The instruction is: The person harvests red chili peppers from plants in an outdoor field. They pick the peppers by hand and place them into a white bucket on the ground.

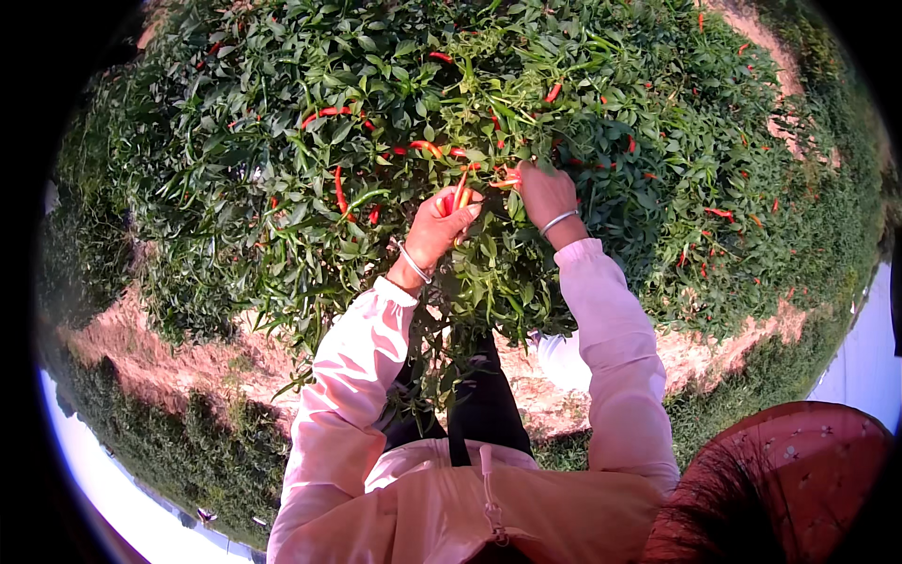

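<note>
My left hand (435,224) is closed around several red and orange chili peppers (461,194), whose tips stick up past the thumb. A little to the right and higher, my right hand (548,196) has its fingers on red-orange chili peppers (506,182) among the leaves. Its fingertips are partly hidden, so whether these peppers are still on the stem cannot be told. Both hands are over a leafy pepper plant (493,271). Further red peppers hang close by, among them a long one (340,189) left of my left hand and a curved one (426,147) above it.
Dense pepper plants (232,141) spread ahead and to both sides, with green and red fruit. Bare soil (204,359) runs between the rows. A white object (564,361) lies on the ground beyond my right forearm. A red patterned fabric brim (810,451) fills the lower right.
</note>
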Demonstrator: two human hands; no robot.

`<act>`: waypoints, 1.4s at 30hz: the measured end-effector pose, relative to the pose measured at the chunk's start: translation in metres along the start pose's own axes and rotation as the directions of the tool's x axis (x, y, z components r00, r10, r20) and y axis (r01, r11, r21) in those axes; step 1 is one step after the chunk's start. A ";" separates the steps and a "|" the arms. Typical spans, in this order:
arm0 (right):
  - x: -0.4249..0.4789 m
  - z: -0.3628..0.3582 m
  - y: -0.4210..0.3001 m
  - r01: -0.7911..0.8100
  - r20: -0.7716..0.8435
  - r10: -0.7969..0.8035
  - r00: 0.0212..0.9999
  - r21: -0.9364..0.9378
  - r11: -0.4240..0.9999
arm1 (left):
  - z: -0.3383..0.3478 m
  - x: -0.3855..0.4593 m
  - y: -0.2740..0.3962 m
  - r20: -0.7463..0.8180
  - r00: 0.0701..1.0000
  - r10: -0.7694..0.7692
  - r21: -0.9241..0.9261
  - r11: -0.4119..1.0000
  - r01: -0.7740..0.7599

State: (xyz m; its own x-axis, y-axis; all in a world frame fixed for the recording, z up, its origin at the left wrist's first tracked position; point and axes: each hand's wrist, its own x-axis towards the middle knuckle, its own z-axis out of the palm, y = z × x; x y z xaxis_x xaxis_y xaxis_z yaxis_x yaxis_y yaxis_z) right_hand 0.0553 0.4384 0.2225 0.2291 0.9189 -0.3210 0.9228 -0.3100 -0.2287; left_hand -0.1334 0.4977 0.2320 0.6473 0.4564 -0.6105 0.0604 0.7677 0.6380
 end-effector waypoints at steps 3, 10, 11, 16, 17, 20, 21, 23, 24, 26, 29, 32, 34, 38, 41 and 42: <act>-0.040 -0.035 -0.017 -0.089 0.000 0.093 0.996 0.293 0.952 | 0.015 -0.018 0.012 0.031 0.997 0.070 0.168 0.983 -0.075; -0.085 -0.072 -0.039 -0.210 0.339 0.323 0.884 0.904 -0.372 | 0.060 -0.039 0.047 0.253 0.946 0.205 0.718 0.615 -0.326; -0.085 -0.073 -0.040 -0.169 0.331 0.310 0.891 0.876 -0.451 | 0.061 -0.039 0.046 0.308 0.912 0.272 0.762 0.503 -0.407; -0.092 -0.126 -0.065 0.075 -0.004 0.369 0.929 0.981 -0.177 | 0.076 -0.080 0.093 0.276 0.721 0.635 0.766 0.307 -0.564; -0.095 -0.135 -0.071 0.130 -0.114 0.304 0.946 0.991 -0.032 | 0.077 -0.085 0.098 0.309 0.681 0.664 0.740 0.281 -0.611; -0.095 -0.146 -0.086 0.212 -0.254 0.184 0.950 0.952 0.219 | 0.073 -0.091 0.094 0.328 0.729 0.601 0.613 0.451 -0.648; -0.090 -0.142 -0.089 0.207 -0.309 0.190 0.932 0.883 0.421 | 0.068 -0.090 0.094 0.295 0.849 0.439 0.586 0.619 -0.523; -0.073 -0.127 -0.091 0.161 -0.416 0.163 0.895 0.640 0.752 | 0.049 -0.081 0.096 0.253 0.966 0.050 0.513 0.839 -0.178; -0.062 -0.110 -0.088 0.180 -0.492 0.123 0.862 0.524 0.833 | 0.038 -0.075 0.084 0.235 0.971 -0.040 0.243 0.970 -0.019; -0.038 -0.098 -0.077 0.128 -0.429 0.103 0.897 0.476 0.870 | 0.024 -0.072 0.080 0.238 0.963 -0.123 -0.159 0.974 0.164; 0.007 -0.083 -0.079 0.171 -0.312 0.068 0.948 0.677 0.716 | -0.008 -0.060 0.063 0.213 0.977 -0.026 -0.380 0.919 0.108; 0.034 -0.072 -0.089 -0.008 -0.050 0.096 0.994 0.849 0.529 | -0.021 -0.047 0.061 0.060 0.998 -0.009 -0.153 0.988 0.018; 0.038 -0.063 -0.098 -0.061 0.034 0.066 0.997 0.884 0.464 | -0.023 -0.049 0.065 0.050 0.998 0.024 -0.167 0.986 -0.016; 0.022 -0.052 -0.106 -0.175 0.178 0.010 0.984 0.956 0.236 | -0.025 -0.050 0.072 0.060 0.997 0.043 -0.090 0.995 -0.038; 0.014 -0.053 -0.110 -0.227 0.227 0.009 0.974 0.971 0.079 | -0.025 -0.051 0.069 0.045 0.999 0.031 -0.122 0.992 -0.025; 0.013 -0.050 -0.110 -0.155 0.156 0.000 0.988 0.979 0.135 | -0.023 -0.050 0.069 0.049 0.999 0.017 -0.180 0.984 -0.008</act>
State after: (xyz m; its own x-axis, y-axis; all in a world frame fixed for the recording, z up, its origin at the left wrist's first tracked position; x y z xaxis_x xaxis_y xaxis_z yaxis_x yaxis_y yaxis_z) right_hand -0.0277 0.4962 0.2892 0.1780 0.8694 -0.4609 -0.2136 -0.4230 -0.8806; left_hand -0.1789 0.5385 0.2959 0.6845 0.4467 -0.5761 -0.0822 0.8325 0.5478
